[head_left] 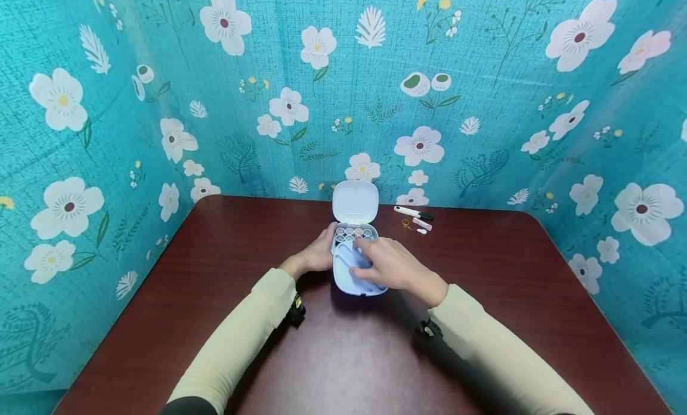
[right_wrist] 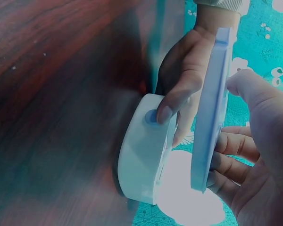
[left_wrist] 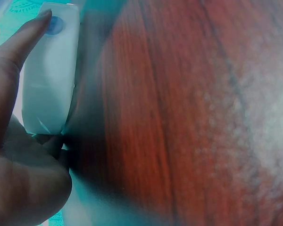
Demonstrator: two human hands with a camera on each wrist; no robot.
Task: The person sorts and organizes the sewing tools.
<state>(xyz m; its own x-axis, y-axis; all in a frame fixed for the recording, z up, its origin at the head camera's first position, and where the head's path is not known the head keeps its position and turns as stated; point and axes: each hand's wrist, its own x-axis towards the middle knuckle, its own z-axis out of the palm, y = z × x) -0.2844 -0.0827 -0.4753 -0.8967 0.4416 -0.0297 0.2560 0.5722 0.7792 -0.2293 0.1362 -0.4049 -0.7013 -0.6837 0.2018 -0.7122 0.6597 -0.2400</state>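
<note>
Pale blue flat plastic tray [right_wrist: 209, 117] is what my right hand [head_left: 392, 263] pinches; my left hand [head_left: 319, 251] grips the rounded white plastic box [right_wrist: 142, 148] near the brown desk [head_left: 252, 242]'s far edge. A loose pinch could drop the tray.

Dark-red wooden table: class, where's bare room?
Bare: left of the left hand, right of the cream right sleeve, and between both sleeves before the pale plastic case. Crowded: around that case and the black-and-white pen-shaped item.

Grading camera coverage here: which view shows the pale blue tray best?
The head view: the pale blue tray turns its broad face to the camera, though the right hand covers part. The right wrist view shows it nearly edge-on; the left wrist view doesn't clearly show it.
</note>
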